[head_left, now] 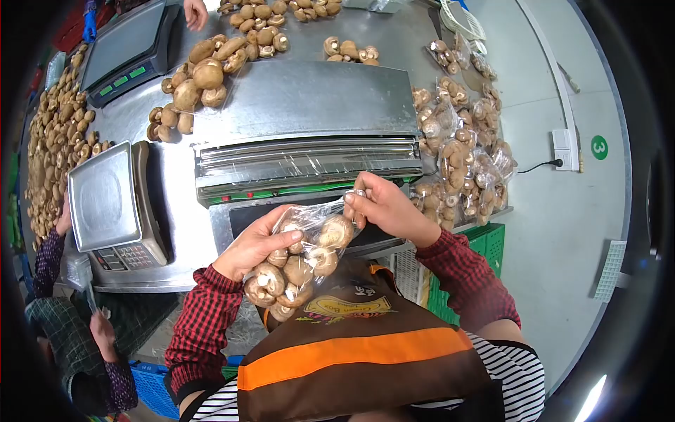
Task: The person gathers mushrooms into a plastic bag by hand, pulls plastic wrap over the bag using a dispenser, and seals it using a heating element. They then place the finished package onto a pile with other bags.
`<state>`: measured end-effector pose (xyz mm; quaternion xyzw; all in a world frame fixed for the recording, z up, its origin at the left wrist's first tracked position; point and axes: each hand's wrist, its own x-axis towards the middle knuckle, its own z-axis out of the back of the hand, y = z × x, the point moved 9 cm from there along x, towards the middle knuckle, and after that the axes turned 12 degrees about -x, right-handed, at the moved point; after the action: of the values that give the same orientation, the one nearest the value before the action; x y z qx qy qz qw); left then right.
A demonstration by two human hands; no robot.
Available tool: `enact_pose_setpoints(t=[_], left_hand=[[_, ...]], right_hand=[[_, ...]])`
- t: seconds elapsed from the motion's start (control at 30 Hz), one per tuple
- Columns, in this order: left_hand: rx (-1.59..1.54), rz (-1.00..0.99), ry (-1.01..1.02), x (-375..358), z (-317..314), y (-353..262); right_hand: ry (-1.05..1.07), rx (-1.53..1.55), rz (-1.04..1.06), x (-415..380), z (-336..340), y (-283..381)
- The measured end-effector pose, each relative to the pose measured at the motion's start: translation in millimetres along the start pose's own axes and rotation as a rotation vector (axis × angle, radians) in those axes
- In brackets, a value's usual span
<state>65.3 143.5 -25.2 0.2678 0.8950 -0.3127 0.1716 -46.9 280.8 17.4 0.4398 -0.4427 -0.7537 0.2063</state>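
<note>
A clear plastic bag of brown mushrooms [297, 269] hangs between my hands, in front of my apron. My left hand [259, 243] is wrapped round the bag's left side, thumb across the film over the mushrooms. With fingers pinched together, my right hand [383, 205] grips the gathered mouth of the bag at its upper right. Just beyond the bag stands a metal wrapping machine [309, 98] with a roller slot and a green strip along its front edge. The bag's underside is hidden from me.
Packed mushroom bags [460, 155] are heaped on the right. Loose mushrooms [200, 81] lie beyond the machine, and a larger pile [60, 133] at far left. Two scales, one silver [105, 197], one dark [123, 49], stand left. A co-worker [77, 344] is at lower left; another person's hand [195, 14] is at top.
</note>
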Motion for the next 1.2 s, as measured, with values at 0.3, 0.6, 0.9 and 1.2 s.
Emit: enact_pose_setpoints(t=[0.3, 0.6, 0.9, 1.2], left_hand=[[-0.022, -0.003, 0.093, 5, 2, 3], [0.373, -0.063, 0.032, 17, -7, -13], [0.229, -0.047, 0.005, 9, -4, -12], [0.141, -0.113, 0.171, -2, -23, -16]], right_hand=[[0.207, 0.188, -0.162, -1, -13, -1], [0.120, -0.285, 0.221, -1, -47, 29], [-0.021, 0.279, -0.082, 4, -29, -4], [-0.481, -0.273, 0.268, -11, -2, 61]])
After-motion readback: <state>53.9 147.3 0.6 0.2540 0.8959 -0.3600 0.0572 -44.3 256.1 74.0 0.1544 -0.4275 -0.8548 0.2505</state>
